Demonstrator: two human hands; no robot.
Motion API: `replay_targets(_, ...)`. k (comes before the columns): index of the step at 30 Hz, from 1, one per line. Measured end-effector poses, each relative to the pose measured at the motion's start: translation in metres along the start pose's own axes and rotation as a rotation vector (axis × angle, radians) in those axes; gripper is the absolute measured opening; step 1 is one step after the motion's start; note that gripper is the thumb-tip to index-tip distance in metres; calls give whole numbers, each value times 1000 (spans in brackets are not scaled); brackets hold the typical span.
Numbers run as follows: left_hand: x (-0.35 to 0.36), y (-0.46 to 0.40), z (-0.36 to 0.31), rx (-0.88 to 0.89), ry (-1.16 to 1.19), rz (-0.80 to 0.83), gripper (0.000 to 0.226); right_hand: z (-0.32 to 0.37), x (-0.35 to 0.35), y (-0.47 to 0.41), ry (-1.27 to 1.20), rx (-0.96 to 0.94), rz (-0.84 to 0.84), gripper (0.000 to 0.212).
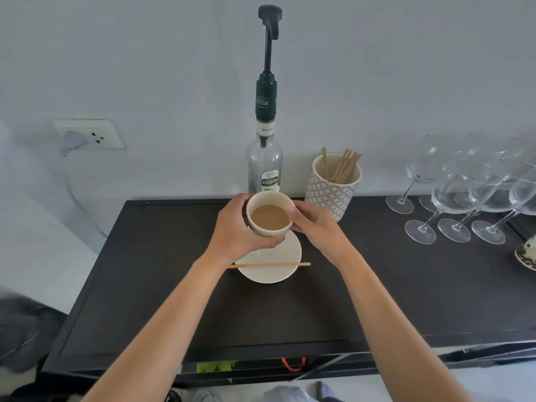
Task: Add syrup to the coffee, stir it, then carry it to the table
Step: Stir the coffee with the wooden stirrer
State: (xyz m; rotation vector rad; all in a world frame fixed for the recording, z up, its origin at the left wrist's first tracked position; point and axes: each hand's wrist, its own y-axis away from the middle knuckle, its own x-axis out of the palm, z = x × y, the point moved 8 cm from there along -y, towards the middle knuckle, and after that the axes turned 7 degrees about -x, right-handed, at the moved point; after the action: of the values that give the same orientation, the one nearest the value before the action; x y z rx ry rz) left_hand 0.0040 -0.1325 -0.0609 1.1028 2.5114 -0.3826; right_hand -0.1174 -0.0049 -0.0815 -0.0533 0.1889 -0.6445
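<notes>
A cream paper cup [262, 230] full of light brown coffee [269, 217] is lifted above a cream saucer [285, 256]. My left hand [235, 230] wraps its left side and my right hand [314, 224] grips its right side. A wooden stir stick [269, 265] lies across the saucer's near part. Behind the cup stands a clear syrup bottle [264, 162] with a tall black pump [269, 21], close to the wall.
The dark sideboard top [174, 271] carries a patterned cup of wooden sticks [333, 184] right of the bottle and several wine glasses [464, 192] at the far right. A patterned dish [526, 256] shows at the right edge. A wall socket [90, 134] with a plug is at left.
</notes>
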Motion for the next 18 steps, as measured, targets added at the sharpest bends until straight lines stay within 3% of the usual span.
replay_targets(9, 12, 5, 32, -58, -49, 27, 79, -22, 11, 8, 92, 68, 39, 38)
replay_targets(18, 21, 0, 48, -89, -70, 99, 82, -39, 13, 10, 173, 112, 15, 53)
